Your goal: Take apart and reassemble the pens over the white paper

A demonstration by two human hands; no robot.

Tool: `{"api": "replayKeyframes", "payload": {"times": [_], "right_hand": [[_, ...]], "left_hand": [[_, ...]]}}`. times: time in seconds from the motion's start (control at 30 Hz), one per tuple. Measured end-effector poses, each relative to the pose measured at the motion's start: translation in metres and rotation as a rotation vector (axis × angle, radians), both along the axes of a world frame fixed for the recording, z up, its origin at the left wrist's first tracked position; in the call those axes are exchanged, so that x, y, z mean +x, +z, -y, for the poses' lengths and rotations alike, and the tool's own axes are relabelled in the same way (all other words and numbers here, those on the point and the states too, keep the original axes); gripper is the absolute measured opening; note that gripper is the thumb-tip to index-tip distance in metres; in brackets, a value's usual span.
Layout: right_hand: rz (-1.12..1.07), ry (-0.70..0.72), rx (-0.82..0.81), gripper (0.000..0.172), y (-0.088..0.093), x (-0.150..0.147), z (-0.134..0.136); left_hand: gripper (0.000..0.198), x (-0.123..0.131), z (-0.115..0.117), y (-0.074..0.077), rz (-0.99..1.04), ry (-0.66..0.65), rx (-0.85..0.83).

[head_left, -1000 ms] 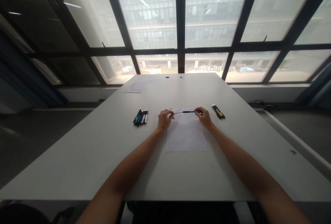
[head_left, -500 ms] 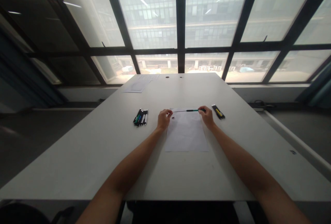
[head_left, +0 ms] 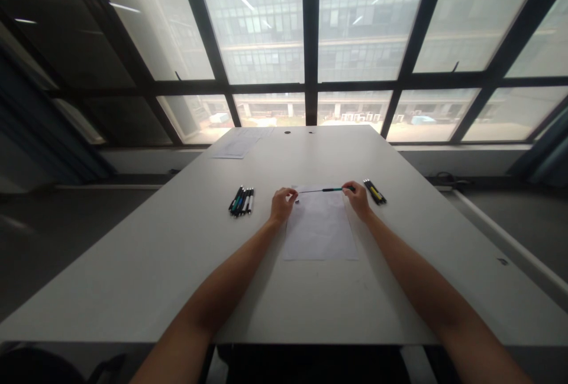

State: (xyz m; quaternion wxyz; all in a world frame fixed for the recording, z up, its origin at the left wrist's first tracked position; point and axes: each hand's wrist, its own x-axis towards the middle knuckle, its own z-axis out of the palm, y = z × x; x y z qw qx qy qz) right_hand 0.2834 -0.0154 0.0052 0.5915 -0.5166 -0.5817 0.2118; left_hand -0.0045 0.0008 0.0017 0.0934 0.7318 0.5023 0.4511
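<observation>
My left hand is closed, its fingertips pinching the end of a thin dark pen refill. The refill points right, toward the front end of a green and black pen barrel. My right hand is closed around the rear of that barrel. Barrel and refill lie in one line above the far part of a white sheet of paper; whether the refill's tip sits inside the barrel is too small to tell. A small dark piece, perhaps a pen tip, is by my left fingertips.
Several pens lie side by side on the white table to the left. More black and yellow pens lie just right of my right hand. Papers rest at the far left, before the windows.
Both hands have shifted slightly to the right, together with the refill and the barrel. The pens and the paper stay in place.
</observation>
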Motion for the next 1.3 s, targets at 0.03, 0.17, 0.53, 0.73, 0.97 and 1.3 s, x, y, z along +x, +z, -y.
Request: {"api": "replayKeyframes", "payload": {"times": [0.03, 0.17, 0.53, 0.73, 0.97, 1.3], "right_hand": [[0.016, 0.022, -0.003, 0.019, -0.001, 0.002, -0.001], [0.074, 0.061, -0.007, 0.021, -0.004, 0.012, -0.005], [0.150, -0.045, 0.000, 0.019, 0.003, 0.029, -0.004], [0.163, -0.126, 0.043, 0.016, 0.000, 0.035, -0.007], [0.185, -0.128, 0.019, 0.024, -0.009, 0.027, -0.009], [0.337, -0.046, -0.012, 0.019, -0.018, 0.025, -0.013]], "left_hand": [[0.008, 0.000, 0.001, 0.001, -0.026, 0.000, -0.001], [0.008, 0.002, 0.006, 0.004, -0.104, -0.003, -0.007], [0.007, 0.005, 0.011, 0.007, -0.171, 0.011, -0.030], [0.006, 0.005, 0.011, 0.006, -0.184, 0.024, -0.042], [0.005, 0.004, 0.011, 0.007, -0.173, 0.015, -0.040], [0.007, 0.007, 0.013, 0.008, -0.199, -0.053, -0.022]]}}
